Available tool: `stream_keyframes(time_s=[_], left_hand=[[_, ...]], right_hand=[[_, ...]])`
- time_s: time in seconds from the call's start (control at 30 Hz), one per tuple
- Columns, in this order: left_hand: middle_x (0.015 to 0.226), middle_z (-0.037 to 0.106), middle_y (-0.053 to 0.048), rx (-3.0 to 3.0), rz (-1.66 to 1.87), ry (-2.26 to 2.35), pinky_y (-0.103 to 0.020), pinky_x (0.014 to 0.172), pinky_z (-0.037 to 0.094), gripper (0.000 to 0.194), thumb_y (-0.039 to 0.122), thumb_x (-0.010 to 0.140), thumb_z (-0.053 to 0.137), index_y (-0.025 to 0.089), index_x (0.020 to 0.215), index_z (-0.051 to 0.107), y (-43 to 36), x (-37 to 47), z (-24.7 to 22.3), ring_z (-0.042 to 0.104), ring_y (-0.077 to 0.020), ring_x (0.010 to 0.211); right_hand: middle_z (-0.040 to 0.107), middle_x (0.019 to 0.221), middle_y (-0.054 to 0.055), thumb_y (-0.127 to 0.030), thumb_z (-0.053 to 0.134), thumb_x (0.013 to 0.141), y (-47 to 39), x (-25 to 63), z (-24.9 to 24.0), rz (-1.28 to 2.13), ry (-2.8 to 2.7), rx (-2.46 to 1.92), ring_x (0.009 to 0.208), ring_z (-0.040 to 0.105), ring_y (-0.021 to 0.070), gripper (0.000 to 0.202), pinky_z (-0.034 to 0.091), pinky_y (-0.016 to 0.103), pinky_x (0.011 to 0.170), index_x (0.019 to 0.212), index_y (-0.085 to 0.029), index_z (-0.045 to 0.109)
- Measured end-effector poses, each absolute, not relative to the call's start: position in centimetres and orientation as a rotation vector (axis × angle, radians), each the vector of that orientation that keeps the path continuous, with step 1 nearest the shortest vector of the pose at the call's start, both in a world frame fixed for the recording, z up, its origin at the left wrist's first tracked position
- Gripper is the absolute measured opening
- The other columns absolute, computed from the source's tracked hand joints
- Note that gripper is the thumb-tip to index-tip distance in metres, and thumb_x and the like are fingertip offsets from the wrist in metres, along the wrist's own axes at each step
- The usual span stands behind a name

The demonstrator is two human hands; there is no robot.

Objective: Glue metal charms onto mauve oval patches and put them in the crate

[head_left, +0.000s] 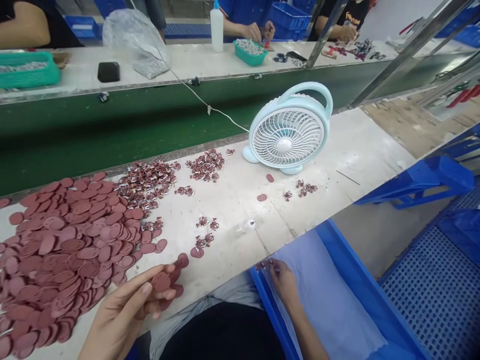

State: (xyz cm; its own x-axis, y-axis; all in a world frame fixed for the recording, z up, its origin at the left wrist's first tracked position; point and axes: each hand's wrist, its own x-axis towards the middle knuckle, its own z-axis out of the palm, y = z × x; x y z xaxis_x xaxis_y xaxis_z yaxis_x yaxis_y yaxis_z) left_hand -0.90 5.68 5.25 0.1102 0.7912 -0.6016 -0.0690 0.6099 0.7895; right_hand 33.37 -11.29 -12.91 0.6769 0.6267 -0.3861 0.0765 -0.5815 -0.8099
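My left hand (129,305) is closed around several flat reddish-brown oval discs (161,282), held above the table's near edge. To its left spreads a large heap of the same oval discs (75,240). My right hand (284,281) is lower, at the rim of a blue bin (337,260) lined with a pale sheet (318,285). Its fingers pinch a small reddish-brown piece (263,264), whose exact shape is too small to tell. Small brown-and-white figure-like pieces (146,182) lie in piles beside the discs, with a few (204,241) nearer my hands.
A light blue fan (287,132) stands on the white table (232,200), its cord running back. A small white bottle (247,226) lies near the front edge. Across the green divider (112,130), people work at another bench with green baskets (250,52). A blue stool (416,182) is at right.
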Motion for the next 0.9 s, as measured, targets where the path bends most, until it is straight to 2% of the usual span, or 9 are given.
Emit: stream_keyframes(time_s=[0.13,0.23,0.37,0.47,0.57,0.7,0.77,0.83,0.9], left_hand=[[0.099,0.086,-0.005,0.606,0.744,1.345,-0.02,0.045,0.053,0.037,0.037,0.064,0.092,0.027,0.098,0.083,5.2,-0.9,5.7,0.077,-0.022,0.068],[0.091,0.086,-0.005,0.578,0.75,1.347,-0.022,0.045,0.053,0.032,0.037,0.066,0.091,0.027,0.095,0.083,4.9,-0.5,6.1,0.077,-0.0221,0.066],[0.101,0.086,-0.006,0.582,0.758,1.35,-0.021,0.047,0.053,0.03,0.038,0.071,0.087,0.027,0.098,0.081,4.6,0.2,6.7,0.077,-0.0217,0.07],[0.099,0.086,-0.006,0.572,0.76,1.332,-0.02,0.048,0.052,0.029,0.037,0.071,0.087,0.027,0.097,0.081,4.6,0.3,6.8,0.077,-0.0205,0.07],[0.104,0.086,-0.006,0.538,0.742,1.317,-0.024,0.051,0.054,0.027,0.039,0.072,0.086,0.028,0.096,0.079,4.5,-0.3,6.6,0.078,-0.0239,0.075],[0.105,0.086,-0.003,0.422,0.729,1.282,-0.026,0.057,0.057,0.018,0.038,0.072,0.086,0.031,0.086,0.077,3.5,-0.9,5.8,0.08,-0.0291,0.09],[0.101,0.087,-0.002,0.347,0.729,1.237,-0.024,0.059,0.058,0.016,0.037,0.072,0.087,0.031,0.083,0.077,2.7,-0.4,5.4,0.08,-0.0276,0.092],[0.102,0.086,-0.003,0.285,0.718,1.165,-0.024,0.061,0.059,0.019,0.037,0.073,0.086,0.031,0.089,0.079,1.9,0.6,5.2,0.08,-0.026,0.091],[0.109,0.085,-0.005,0.254,0.707,1.09,-0.024,0.059,0.06,0.026,0.037,0.074,0.085,0.031,0.099,0.08,1.3,2.0,5.1,0.08,-0.0255,0.093]], right_hand=[[0.072,0.102,0.002,-0.034,0.067,0.093,-11.1,33.4,-13.2,0.881,-0.57,-2.11,0.092,0.069,0.0161,0.02,0.06,0.036,0.083,0.101,-0.016,0.069],[0.072,0.102,0.002,-0.035,0.067,0.093,-10.9,33.4,-13.2,0.888,-0.583,-2.123,0.093,0.069,0.0164,0.021,0.06,0.037,0.084,0.102,-0.016,0.069],[0.072,0.099,0.002,-0.036,0.066,0.094,-10.4,33.2,-12.8,0.867,-0.585,-2.116,0.09,0.069,0.0158,0.021,0.06,0.035,0.082,0.1,-0.016,0.069],[0.072,0.095,0.0,-0.036,0.067,0.093,-9.9,33.1,-12.0,0.843,-0.547,-2.1,0.086,0.068,0.0146,0.02,0.058,0.034,0.08,0.094,-0.017,0.069],[0.071,0.086,-0.001,-0.035,0.074,0.086,-9.5,32.9,-10.6,0.796,-0.467,-2.078,0.08,0.065,0.0142,0.018,0.055,0.031,0.075,0.087,-0.017,0.07],[0.065,0.064,-0.002,-0.042,0.082,0.072,-9.2,32.1,-7.0,0.749,-0.329,-1.99,0.062,0.058,0.0158,0.026,0.044,0.027,0.057,0.075,-0.019,0.071],[0.055,0.054,-0.005,-0.052,0.076,0.076,-8.7,31.1,-4.5,0.791,-0.284,-1.893,0.05,0.049,0.0126,0.034,0.04,0.025,0.049,0.068,-0.021,0.066],[0.045,0.049,-0.007,-0.064,0.059,0.084,-7.4,30.0,-1.7,0.905,-0.27,-1.777,0.041,0.037,0.0093,0.046,0.035,0.022,0.04,0.068,-0.022,0.064],[0.041,0.051,-0.008,-0.073,0.04,0.09,-5.0,28.9,0.8,1.133,-0.225,-1.59,0.037,0.027,0.0068,0.063,0.024,0.018,0.031,0.085,-0.019,0.072]])
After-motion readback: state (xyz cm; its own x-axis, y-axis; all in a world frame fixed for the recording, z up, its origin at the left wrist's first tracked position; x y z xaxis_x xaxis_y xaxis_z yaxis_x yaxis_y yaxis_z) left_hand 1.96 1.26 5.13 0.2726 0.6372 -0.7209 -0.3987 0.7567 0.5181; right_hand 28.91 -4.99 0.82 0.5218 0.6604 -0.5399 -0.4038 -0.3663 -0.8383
